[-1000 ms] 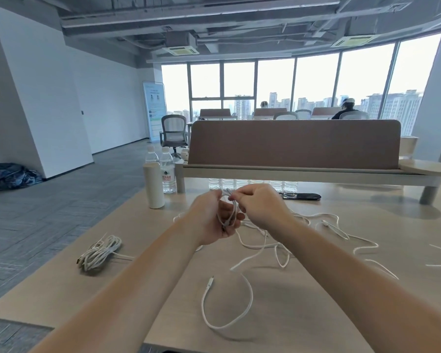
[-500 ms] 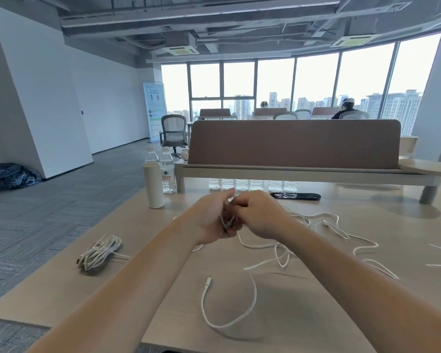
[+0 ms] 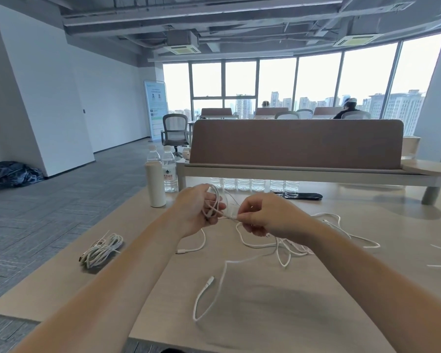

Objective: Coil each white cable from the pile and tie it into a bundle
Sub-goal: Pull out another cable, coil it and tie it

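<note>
Tied bundle [image 3: 101, 250] lies lower left; the right hand [image 3: 267, 216] partly hides the loose pile [image 3: 289, 247]. Left hand [image 3: 195, 211] grips a cable coil [image 3: 216, 200], right pinches its strand. The 2 hands have drawn apart.
</note>
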Action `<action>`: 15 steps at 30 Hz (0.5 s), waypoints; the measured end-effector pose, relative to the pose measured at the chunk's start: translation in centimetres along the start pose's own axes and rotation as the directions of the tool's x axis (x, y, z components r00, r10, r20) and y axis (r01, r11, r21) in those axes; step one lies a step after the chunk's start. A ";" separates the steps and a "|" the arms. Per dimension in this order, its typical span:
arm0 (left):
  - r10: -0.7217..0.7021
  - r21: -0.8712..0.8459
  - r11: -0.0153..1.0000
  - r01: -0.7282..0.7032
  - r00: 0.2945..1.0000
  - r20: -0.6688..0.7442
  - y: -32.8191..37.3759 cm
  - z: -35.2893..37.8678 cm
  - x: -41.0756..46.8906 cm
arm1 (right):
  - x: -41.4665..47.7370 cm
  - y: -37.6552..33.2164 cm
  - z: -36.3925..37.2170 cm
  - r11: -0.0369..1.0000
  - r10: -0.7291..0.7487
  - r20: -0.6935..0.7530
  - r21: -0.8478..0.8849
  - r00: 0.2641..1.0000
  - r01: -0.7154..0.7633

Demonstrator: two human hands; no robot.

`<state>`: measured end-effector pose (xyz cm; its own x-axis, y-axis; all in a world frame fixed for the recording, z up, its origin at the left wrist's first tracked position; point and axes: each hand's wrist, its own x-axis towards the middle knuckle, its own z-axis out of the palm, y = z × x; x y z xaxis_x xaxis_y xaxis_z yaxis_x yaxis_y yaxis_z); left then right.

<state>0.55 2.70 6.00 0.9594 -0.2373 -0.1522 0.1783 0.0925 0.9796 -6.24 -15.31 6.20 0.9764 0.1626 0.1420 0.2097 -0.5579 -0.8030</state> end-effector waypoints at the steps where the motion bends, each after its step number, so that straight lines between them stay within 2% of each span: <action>1: -0.009 -0.001 1.000 0.009 1.000 0.021 -0.1 0.1 -0.2 | 0.1 -0.1 -0.1 0.999 -0.008 -0.017 -0.045 1.000 0.007; 4: -0.038 0.017 0.999 0.036 0.995 0.092 -0.1 0.7 -0.9 | 0.7 -0.6 0.1 0.954 -0.050 -0.075 -0.298 0.996 0.026; 7: -0.057 0.080 0.996 0.046 0.988 0.146 -0.2 1.0 -1.2 | 1.1 -1.0 0.6 0.896 -0.068 -0.061 -0.443 0.996 0.035; 15: -0.098 0.144 0.987 0.072 0.978 0.186 -0.3 0.9 -1.2 | 1.0 -1.0 0.8 0.836 -0.035 -0.068 -0.549 0.997 -0.008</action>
<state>-0.87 2.12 6.05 0.8797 -0.4212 -0.2207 0.2135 -0.0648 0.9748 -5.50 -13.97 6.70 0.9697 0.1267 0.2091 0.1959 -0.9144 -0.3543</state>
